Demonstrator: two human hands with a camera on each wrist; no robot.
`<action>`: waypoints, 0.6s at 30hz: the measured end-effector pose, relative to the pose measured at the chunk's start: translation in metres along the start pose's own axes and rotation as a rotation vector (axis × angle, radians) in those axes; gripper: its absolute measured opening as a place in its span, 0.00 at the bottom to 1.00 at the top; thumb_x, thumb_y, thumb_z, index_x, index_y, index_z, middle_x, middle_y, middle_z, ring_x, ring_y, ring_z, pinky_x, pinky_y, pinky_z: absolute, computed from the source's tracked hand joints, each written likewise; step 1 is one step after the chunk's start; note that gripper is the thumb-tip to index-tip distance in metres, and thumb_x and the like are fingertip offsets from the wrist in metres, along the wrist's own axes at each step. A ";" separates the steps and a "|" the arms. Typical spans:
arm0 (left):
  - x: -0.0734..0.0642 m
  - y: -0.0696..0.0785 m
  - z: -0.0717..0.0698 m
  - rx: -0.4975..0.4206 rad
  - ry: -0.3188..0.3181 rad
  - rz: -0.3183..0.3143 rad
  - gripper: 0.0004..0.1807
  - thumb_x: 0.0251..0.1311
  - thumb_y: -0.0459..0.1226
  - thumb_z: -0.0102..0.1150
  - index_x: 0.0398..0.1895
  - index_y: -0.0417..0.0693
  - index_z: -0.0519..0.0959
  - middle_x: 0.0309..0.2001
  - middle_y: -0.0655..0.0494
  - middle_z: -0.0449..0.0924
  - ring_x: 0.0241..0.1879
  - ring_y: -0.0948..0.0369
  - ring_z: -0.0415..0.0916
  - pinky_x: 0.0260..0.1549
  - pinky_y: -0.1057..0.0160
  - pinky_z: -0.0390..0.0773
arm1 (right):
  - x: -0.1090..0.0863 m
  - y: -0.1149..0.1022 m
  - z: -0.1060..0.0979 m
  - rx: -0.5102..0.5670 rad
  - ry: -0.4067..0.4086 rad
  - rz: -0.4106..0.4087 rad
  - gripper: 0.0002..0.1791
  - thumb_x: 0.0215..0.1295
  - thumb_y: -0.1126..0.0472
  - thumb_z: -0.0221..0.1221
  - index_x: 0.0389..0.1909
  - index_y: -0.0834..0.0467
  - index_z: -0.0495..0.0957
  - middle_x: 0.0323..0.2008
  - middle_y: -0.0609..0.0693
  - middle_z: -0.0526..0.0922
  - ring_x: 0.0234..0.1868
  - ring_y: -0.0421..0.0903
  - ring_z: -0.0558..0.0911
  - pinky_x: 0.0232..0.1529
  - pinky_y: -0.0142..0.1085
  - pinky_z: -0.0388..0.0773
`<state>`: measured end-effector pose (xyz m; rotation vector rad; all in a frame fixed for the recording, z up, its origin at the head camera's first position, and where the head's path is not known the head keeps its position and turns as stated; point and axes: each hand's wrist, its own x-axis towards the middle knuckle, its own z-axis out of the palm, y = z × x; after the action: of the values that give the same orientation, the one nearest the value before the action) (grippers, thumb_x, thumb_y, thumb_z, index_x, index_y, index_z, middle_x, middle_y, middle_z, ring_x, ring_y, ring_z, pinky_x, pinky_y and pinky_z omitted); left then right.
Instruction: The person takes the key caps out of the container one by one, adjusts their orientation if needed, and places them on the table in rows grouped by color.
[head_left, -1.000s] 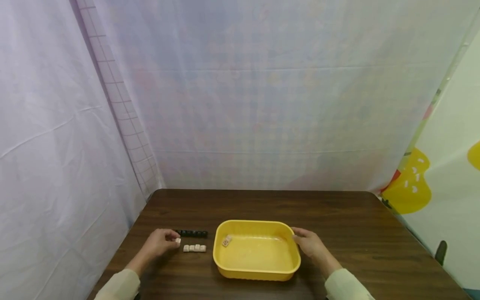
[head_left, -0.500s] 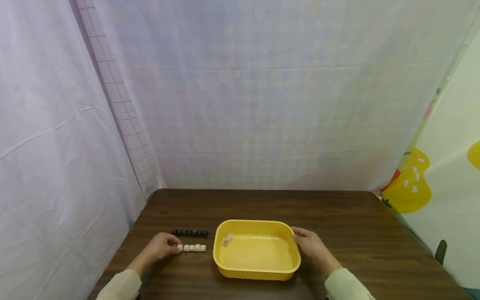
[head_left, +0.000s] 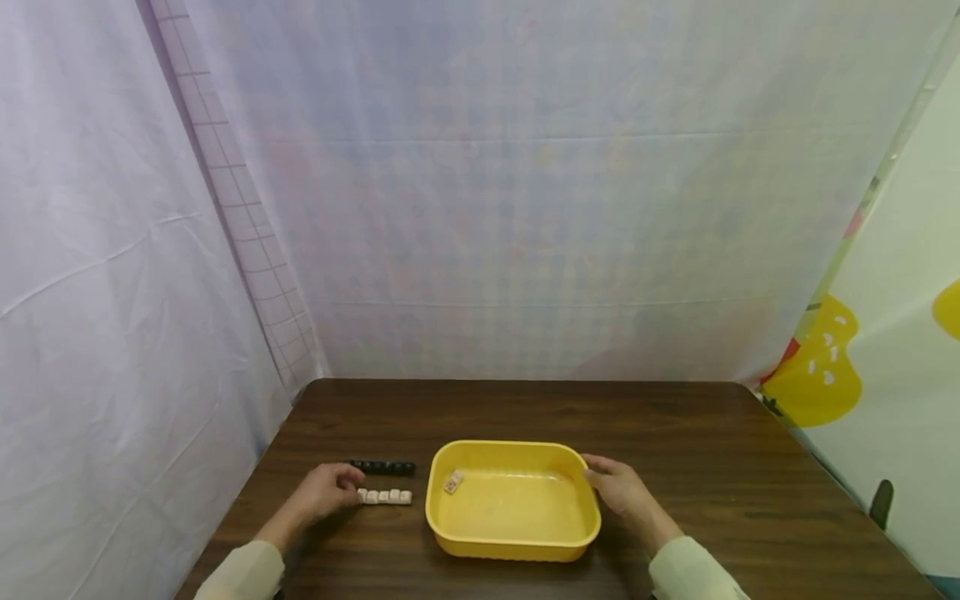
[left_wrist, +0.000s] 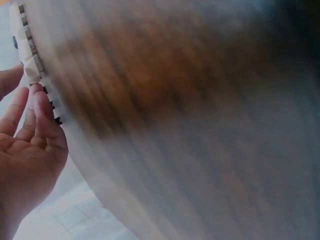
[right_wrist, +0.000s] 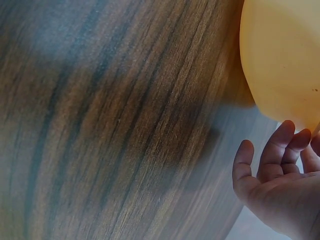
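Observation:
My left hand [head_left: 321, 491] is at the left end of a row of white keycaps [head_left: 385, 497] on the table, its thumb and fingertips touching the end one, with the fingers spread a little apart. In the left wrist view, the fingertips meet the end white keycap [left_wrist: 32, 69]. Just behind, a parallel row of black keycaps [head_left: 384, 467] lies partly hidden by that hand. My right hand [head_left: 624, 492] grips the right side of a yellow plastic tub [head_left: 513, 552], thumb over the rim and fingers outside. A couple of white keycaps [head_left: 453, 482] lie inside the tub, at its left.
A dark wood-grain table [head_left: 675, 433] carries everything. White curtains [head_left: 525, 250] hang behind it and on the left. On the right hangs a pale sheet with yellow prints [head_left: 813, 375].
My left hand brought a white keycap down from beside the black row to the left end of the white row, and its fingers have since loosened. The right hand and tub stayed still.

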<state>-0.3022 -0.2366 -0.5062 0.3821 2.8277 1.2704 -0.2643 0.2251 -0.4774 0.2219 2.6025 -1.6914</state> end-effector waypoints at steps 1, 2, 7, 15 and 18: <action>0.000 0.002 0.000 0.004 0.018 -0.011 0.15 0.48 0.29 0.68 0.41 0.36 0.83 0.29 0.57 0.80 0.30 0.61 0.74 0.31 0.60 0.75 | 0.000 0.000 0.000 -0.005 0.001 -0.004 0.24 0.72 0.62 0.54 0.64 0.70 0.71 0.63 0.68 0.72 0.64 0.65 0.69 0.63 0.54 0.67; 0.001 0.004 0.000 0.013 0.038 -0.017 0.14 0.49 0.30 0.68 0.41 0.37 0.83 0.29 0.57 0.80 0.30 0.61 0.74 0.31 0.60 0.75 | 0.000 0.000 0.001 -0.006 0.004 0.000 0.23 0.72 0.63 0.53 0.64 0.70 0.71 0.63 0.68 0.72 0.64 0.65 0.69 0.63 0.54 0.67; 0.006 0.022 0.004 0.024 0.121 -0.026 0.13 0.57 0.36 0.67 0.44 0.39 0.83 0.33 0.56 0.81 0.34 0.59 0.76 0.35 0.56 0.77 | -0.003 -0.004 0.002 -0.034 0.014 -0.020 0.22 0.72 0.66 0.51 0.62 0.74 0.71 0.61 0.71 0.72 0.62 0.68 0.70 0.61 0.57 0.68; 0.015 0.066 0.029 -0.002 0.142 0.046 0.16 0.62 0.40 0.66 0.49 0.40 0.83 0.44 0.52 0.81 0.45 0.52 0.78 0.44 0.50 0.79 | -0.002 -0.002 0.001 -0.036 0.010 -0.012 0.22 0.72 0.66 0.51 0.63 0.73 0.70 0.63 0.71 0.71 0.63 0.67 0.69 0.62 0.56 0.67; 0.019 0.083 0.042 -0.003 0.141 0.084 0.15 0.62 0.41 0.66 0.48 0.42 0.83 0.46 0.51 0.79 0.46 0.50 0.78 0.45 0.49 0.78 | -0.001 -0.003 0.001 -0.033 0.008 -0.007 0.22 0.73 0.66 0.50 0.63 0.72 0.70 0.63 0.71 0.70 0.64 0.68 0.68 0.62 0.57 0.66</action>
<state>-0.2980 -0.1486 -0.4716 0.4317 2.9544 1.3683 -0.2641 0.2226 -0.4755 0.2194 2.6378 -1.6524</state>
